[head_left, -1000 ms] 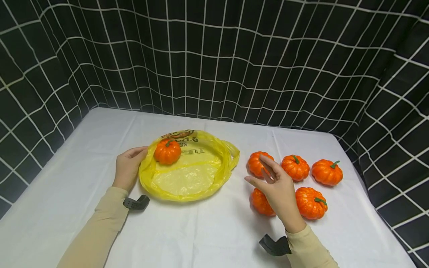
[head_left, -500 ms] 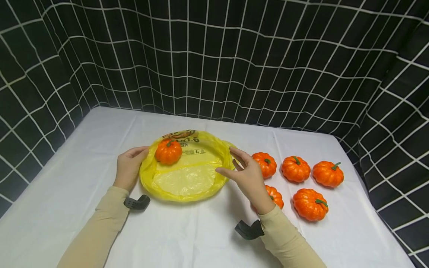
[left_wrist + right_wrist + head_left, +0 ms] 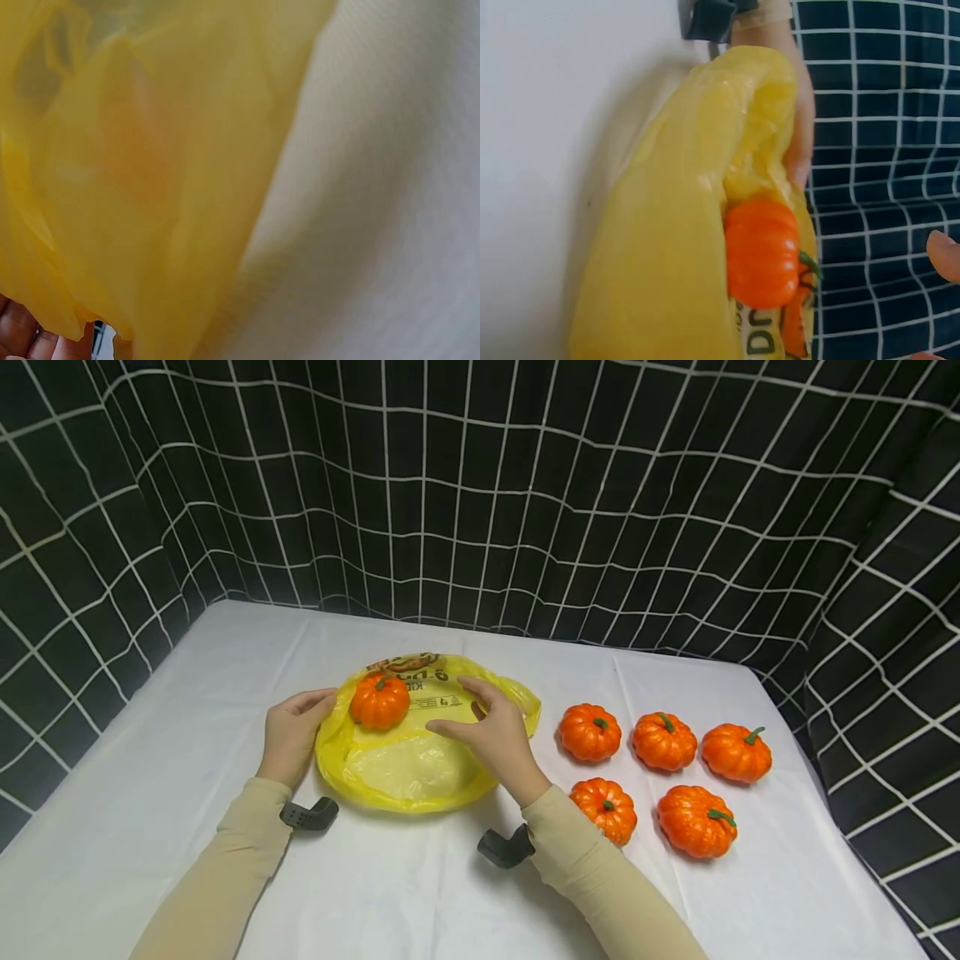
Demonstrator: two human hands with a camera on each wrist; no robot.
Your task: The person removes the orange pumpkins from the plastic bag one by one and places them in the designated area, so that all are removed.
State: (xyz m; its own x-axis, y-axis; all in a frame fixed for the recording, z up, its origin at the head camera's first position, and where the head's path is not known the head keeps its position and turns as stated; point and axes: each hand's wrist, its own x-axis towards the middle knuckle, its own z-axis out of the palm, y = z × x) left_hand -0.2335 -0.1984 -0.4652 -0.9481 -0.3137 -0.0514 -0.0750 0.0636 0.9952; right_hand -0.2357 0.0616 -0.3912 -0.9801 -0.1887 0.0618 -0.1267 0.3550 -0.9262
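Note:
A yellow plastic bag (image 3: 408, 802) lies with its mouth spread wide in the head view. Inside it, at the left, sits a small orange pumpkin (image 3: 380, 700) with a green stem; the right wrist view shows this pumpkin (image 3: 761, 253) against the bag's printed side. My left hand (image 3: 291, 735) pinches the bag's left rim, and some of its fingers (image 3: 19, 330) show at the lower left of the left wrist view. Over the right part of the bag hovers my right hand (image 3: 498, 739), thumb and fingers apart, holding nothing.
Several orange pumpkins stand on the white tablecloth to the right, including one nearest the bag (image 3: 589, 732) and one partly behind the right forearm (image 3: 604, 811). A black curtain with a white grid (image 3: 480, 510) encloses the table's back and sides.
My right hand has moved left from above the loose pumpkins, past the bag's right rim, to over its mouth. The left hand keeps its hold on the rim.

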